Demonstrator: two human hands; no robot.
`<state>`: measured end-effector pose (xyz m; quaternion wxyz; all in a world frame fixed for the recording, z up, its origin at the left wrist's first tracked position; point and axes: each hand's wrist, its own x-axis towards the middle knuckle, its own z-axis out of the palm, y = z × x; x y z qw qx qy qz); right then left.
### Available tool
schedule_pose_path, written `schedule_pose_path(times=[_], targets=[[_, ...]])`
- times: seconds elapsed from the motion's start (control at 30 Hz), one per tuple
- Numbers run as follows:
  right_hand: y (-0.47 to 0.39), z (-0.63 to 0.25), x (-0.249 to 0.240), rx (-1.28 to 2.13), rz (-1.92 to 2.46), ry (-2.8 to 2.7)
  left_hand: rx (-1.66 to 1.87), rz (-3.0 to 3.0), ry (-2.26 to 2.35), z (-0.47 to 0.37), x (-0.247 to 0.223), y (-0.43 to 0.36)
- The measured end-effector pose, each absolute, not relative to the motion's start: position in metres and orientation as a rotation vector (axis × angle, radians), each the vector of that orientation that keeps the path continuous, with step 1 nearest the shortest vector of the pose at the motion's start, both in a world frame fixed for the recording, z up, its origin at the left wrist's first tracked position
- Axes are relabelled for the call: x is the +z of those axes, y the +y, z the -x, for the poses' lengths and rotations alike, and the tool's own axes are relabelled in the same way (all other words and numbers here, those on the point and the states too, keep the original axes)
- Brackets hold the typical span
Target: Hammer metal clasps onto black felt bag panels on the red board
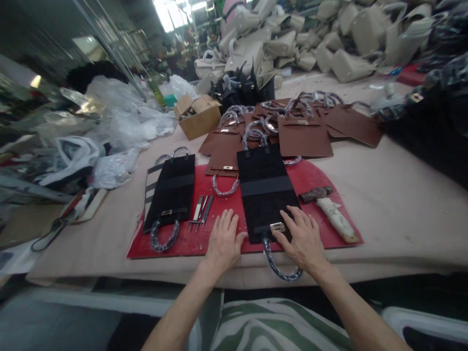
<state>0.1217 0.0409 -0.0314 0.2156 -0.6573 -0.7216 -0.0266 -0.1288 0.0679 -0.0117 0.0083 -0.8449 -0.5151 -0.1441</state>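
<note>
A black bag panel [266,183] lies flat in front of me, with plastic-wrapped handles at its far and near ends. My right hand [302,235] rests on its near right part, thumb and index finger on either side of a gold metal clasp [277,227], the other fingers spread. My left hand [225,239] lies flat with fingers stretched out on the red mat [219,247], just left of the panel and holding nothing. Farther left is a second black bag panel [175,187] with a similar clasp and wrapped handles. Several slim metal tools [201,212] lie between that panel and my left hand.
A hammer [334,212] with a wrapped handle lies right of my right hand. Brown bag panels [305,136] with wrapped handles are heaped beyond the mat. A cardboard box [199,119], plastic bags [124,107] and a beige bag pile [256,48] stand farther back. Black material [435,117] is at right.
</note>
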Motion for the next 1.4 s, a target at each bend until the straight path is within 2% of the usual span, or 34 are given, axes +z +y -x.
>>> schedule_pose_path(times=[0.17,0.4,0.53,0.63,0.77,0.9,1.07,1.17,1.27,1.4], targets=[[0.039,-0.122,-0.03,-0.069,1.817,-1.989,-0.411,2.8,-1.459,0.103,-0.022,0.076],[0.039,-0.121,-0.03,-0.043,1.8,-1.945,-0.729,3.009,-1.029,0.174,-0.014,0.024],[0.04,-0.121,-0.032,-0.073,1.805,-1.946,-0.895,2.745,-1.309,0.179,-0.002,0.061],[0.041,-0.122,-0.034,-0.122,1.789,-1.971,-0.738,2.611,-1.536,0.162,-0.007,0.113],[0.042,-0.124,-0.036,-0.163,1.761,-1.975,-0.57,2.635,-1.619,0.149,-0.02,0.149],[0.044,-0.124,-0.036,-0.161,1.757,-1.963,-0.591,2.557,-1.656,0.155,-0.034,0.113],[0.044,-0.124,-0.034,-0.154,1.768,-1.981,-0.643,2.643,-1.509,0.178,-0.039,0.01],[0.044,-0.124,-0.033,-0.175,1.755,-2.002,-0.844,2.612,-1.486,0.193,-0.035,-0.03],[0.046,-0.124,-0.033,-0.196,1.744,-2.007,-0.952,2.447,-1.588,0.211,-0.023,-0.026],[0.05,-0.125,-0.035,-0.223,1.725,-2.013,-0.874,2.106,-1.856,0.252,0.004,0.029]])
